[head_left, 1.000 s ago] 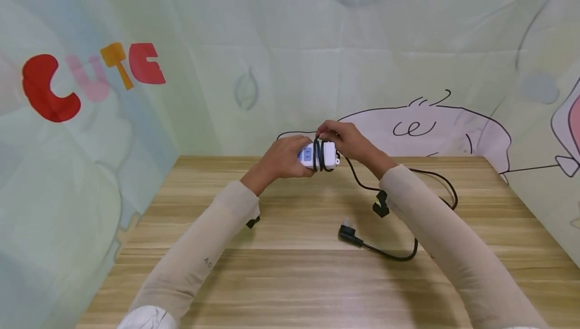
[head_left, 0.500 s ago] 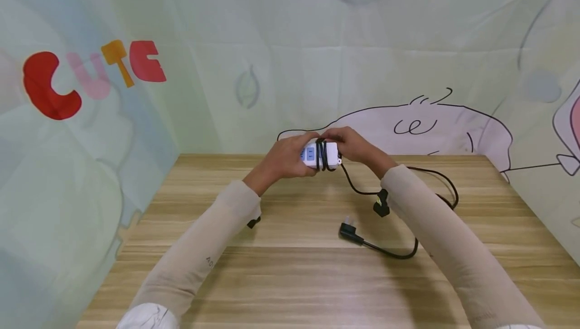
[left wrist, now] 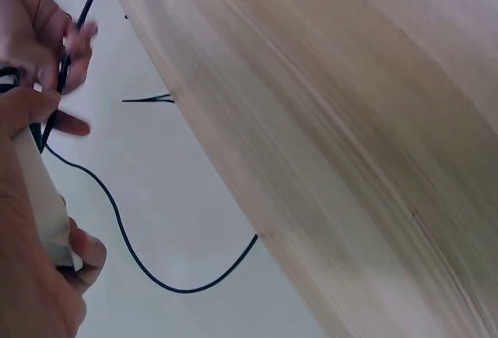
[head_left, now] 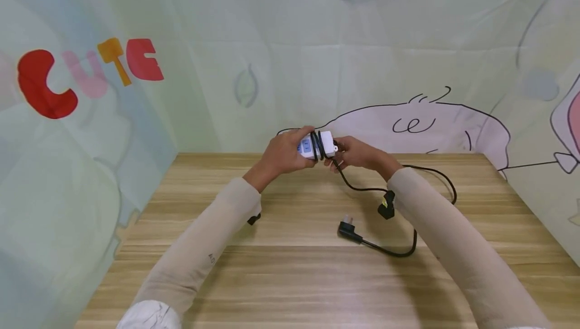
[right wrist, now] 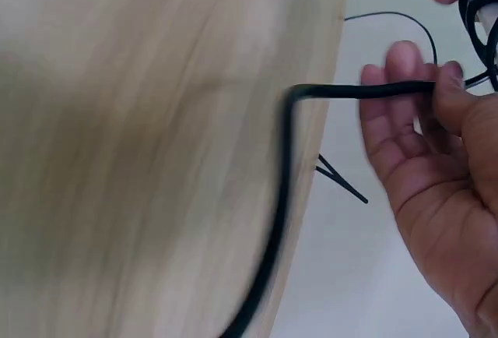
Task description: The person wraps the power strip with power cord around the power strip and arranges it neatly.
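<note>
A white power strip (head_left: 329, 143) with blue socket faces is held up over the far edge of the table. My left hand (head_left: 283, 152) grips one end of it, thumb on top. Several turns of black cord (head_left: 320, 145) wrap the strip near its other end. My right hand (head_left: 358, 153) is just right of the strip. In the right wrist view, the thumb and fingers of that hand pinch the cord (right wrist: 366, 90), other fingers spread. The left wrist view catches the strip's side (left wrist: 47, 205) under my left hand, its sockets hidden.
Loose cord runs down to the wooden table (head_left: 290, 278) and loops behind the right sleeve (head_left: 444, 228). A black plug (head_left: 349, 232) lies near the middle. A black piece with a yellow label (head_left: 386, 205) sits beside the right forearm; a small dark item (head_left: 254, 219) shows by the left sleeve.
My right hand has gone from above the strip down to its right, lower side, drawing the cord round. The strip has shifted slightly up and tilted.
</note>
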`<action>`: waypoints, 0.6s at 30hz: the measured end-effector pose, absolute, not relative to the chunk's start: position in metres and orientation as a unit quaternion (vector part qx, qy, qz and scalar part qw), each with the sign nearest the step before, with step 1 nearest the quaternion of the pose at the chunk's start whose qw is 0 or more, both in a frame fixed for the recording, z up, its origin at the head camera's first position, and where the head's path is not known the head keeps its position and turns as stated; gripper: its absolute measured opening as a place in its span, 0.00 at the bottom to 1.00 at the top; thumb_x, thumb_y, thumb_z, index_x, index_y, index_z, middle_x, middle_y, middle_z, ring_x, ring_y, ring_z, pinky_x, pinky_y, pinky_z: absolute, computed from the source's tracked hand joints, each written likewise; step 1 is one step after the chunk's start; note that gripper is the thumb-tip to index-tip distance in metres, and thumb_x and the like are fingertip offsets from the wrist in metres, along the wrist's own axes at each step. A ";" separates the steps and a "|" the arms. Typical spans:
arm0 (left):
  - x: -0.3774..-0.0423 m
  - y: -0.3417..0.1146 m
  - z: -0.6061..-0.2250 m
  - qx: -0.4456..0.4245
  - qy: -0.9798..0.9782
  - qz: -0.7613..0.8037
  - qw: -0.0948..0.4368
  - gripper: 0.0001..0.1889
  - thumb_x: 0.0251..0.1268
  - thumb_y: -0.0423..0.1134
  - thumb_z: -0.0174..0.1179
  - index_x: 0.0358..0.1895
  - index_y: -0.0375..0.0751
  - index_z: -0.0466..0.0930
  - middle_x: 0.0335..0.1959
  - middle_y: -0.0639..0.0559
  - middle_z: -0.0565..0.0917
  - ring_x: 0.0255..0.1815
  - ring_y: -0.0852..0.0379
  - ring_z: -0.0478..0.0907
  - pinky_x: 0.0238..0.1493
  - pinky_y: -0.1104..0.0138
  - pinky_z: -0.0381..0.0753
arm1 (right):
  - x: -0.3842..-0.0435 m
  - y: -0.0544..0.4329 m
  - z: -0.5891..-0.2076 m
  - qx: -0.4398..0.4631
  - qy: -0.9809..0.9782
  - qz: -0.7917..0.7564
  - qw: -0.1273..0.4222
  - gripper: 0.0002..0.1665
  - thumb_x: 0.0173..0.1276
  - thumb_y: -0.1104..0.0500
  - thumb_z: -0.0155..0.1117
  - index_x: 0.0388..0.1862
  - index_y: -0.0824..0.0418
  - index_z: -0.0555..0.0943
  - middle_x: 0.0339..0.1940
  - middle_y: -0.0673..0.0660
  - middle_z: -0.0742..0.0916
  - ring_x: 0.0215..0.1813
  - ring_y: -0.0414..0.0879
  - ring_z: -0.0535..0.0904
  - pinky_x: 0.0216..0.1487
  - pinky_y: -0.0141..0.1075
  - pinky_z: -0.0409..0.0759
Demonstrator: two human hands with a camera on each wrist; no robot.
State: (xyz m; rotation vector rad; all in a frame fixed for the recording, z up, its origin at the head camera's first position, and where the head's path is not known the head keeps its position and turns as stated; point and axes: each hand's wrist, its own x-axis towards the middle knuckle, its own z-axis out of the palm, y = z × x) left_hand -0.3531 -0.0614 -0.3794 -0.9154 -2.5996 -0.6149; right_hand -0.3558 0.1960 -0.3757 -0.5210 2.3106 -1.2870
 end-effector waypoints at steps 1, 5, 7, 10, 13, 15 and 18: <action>-0.353 -0.062 -0.379 -0.310 -0.912 -0.215 0.161 0.45 0.53 0.51 0.82 0.77 0.48 0.78 0.55 0.40 0.93 0.47 0.41 0.89 0.49 0.46 0.90 | -0.353 0.196 -0.376 -0.185 0.834 -0.462 0.239 0.24 0.91 0.68 0.48 0.80 0.74 0.69 0.52 0.63 0.88 0.46 0.47 0.88 0.53 0.42 0.91; -0.355 -0.066 -0.378 -0.276 -0.921 -0.213 0.174 0.43 0.56 0.51 0.81 0.77 0.49 0.77 0.51 0.39 0.92 0.43 0.42 0.88 0.43 0.47 0.90 | -0.341 0.201 -0.381 -0.188 0.845 -0.414 0.282 0.27 0.96 0.58 0.45 0.83 0.71 0.68 0.47 0.59 0.88 0.43 0.47 0.86 0.49 0.42 0.89; -0.355 -0.067 -0.378 -0.265 -0.922 -0.216 0.180 0.43 0.56 0.50 0.81 0.77 0.49 0.77 0.50 0.38 0.92 0.42 0.42 0.89 0.41 0.47 0.90 | -0.335 0.205 -0.384 -0.188 0.852 -0.386 0.298 0.28 0.96 0.56 0.45 0.84 0.69 0.69 0.44 0.58 0.88 0.40 0.46 0.86 0.46 0.42 0.89; -0.355 -0.068 -0.378 -0.261 -0.923 -0.214 0.187 0.42 0.56 0.50 0.80 0.76 0.48 0.77 0.50 0.38 0.91 0.41 0.41 0.89 0.40 0.48 0.91 | -0.327 0.212 -0.386 -0.188 0.867 -0.343 0.309 0.26 0.96 0.55 0.46 0.80 0.69 0.73 0.39 0.55 0.87 0.34 0.43 0.83 0.40 0.40 0.87; -0.355 -0.068 -0.379 -0.260 -0.924 -0.210 0.187 0.41 0.58 0.50 0.79 0.76 0.48 0.76 0.50 0.37 0.91 0.42 0.41 0.89 0.40 0.48 0.91 | -0.321 0.215 -0.385 -0.200 0.882 -0.309 0.295 0.25 0.96 0.54 0.45 0.74 0.70 0.78 0.32 0.52 0.83 0.27 0.41 0.76 0.34 0.38 0.79; -0.355 -0.069 -0.381 -0.253 -0.925 -0.211 0.188 0.40 0.58 0.50 0.78 0.76 0.48 0.77 0.51 0.37 0.91 0.42 0.41 0.89 0.40 0.49 0.91 | -0.318 0.216 -0.383 -0.208 0.897 -0.278 0.272 0.26 0.97 0.52 0.45 0.69 0.70 0.82 0.29 0.51 0.80 0.27 0.42 0.72 0.35 0.39 0.74; -0.355 -0.069 -0.384 -0.241 -0.928 -0.212 0.191 0.40 0.59 0.50 0.78 0.76 0.47 0.77 0.51 0.37 0.91 0.43 0.41 0.88 0.41 0.49 0.91 | -0.313 0.215 -0.381 -0.226 0.924 -0.213 0.222 0.29 0.97 0.48 0.44 0.65 0.67 0.86 0.39 0.56 0.88 0.39 0.47 0.81 0.47 0.46 0.82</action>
